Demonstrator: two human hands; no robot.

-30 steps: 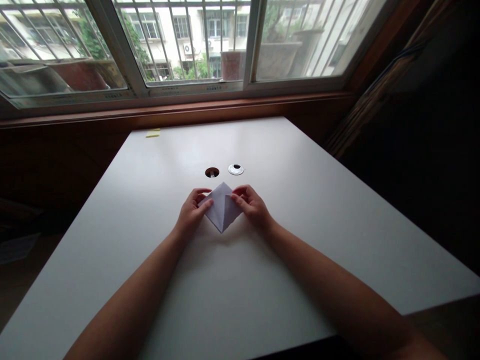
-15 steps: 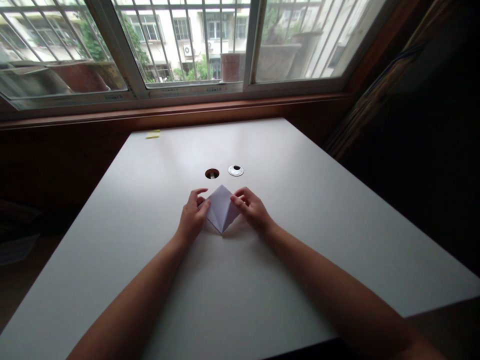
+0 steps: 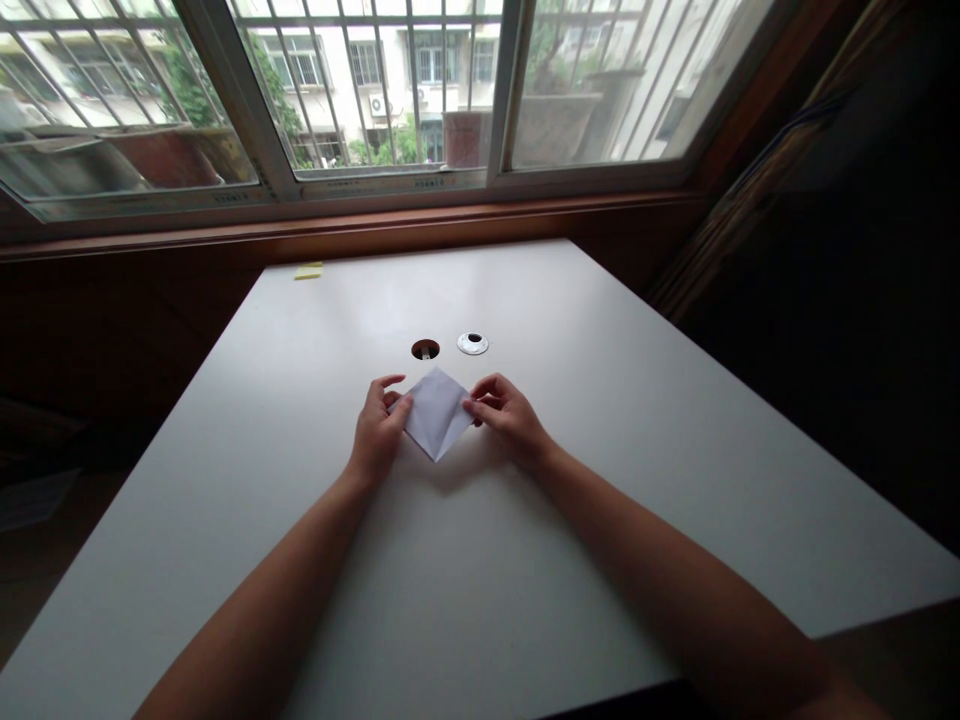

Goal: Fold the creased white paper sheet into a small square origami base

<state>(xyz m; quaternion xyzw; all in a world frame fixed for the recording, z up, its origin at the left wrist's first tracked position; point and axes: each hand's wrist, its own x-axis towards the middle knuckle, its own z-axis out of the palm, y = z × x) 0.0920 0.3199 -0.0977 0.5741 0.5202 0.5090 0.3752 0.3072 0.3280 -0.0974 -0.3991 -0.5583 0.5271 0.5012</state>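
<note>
Between my hands is a folded sheet of white paper (image 3: pixel 435 412), shaped like a diamond with one point toward me and a crease running up from it. My left hand (image 3: pixel 380 425) pinches its left corner, thumb on top and index finger stretched out above. At the right corner, the thumb and fingers of my right hand (image 3: pixel 508 415) are closed on the paper's edge. A soft shadow lies below the paper, which seems held a little off the table. The undersides of the folds are hidden.
The white table (image 3: pixel 480 590) extends around my hands. Beyond the paper are a round hole (image 3: pixel 425 349) and a silver ring-shaped cover (image 3: pixel 472 344). Yellow sticky notes (image 3: pixel 308 271) lie at the far left corner. A barred window (image 3: pixel 390 90) stands behind the table.
The paper has turned flatter toward me; its right part, angled down before, now lies level with the rest as one diamond. My left hand has shifted slightly left.
</note>
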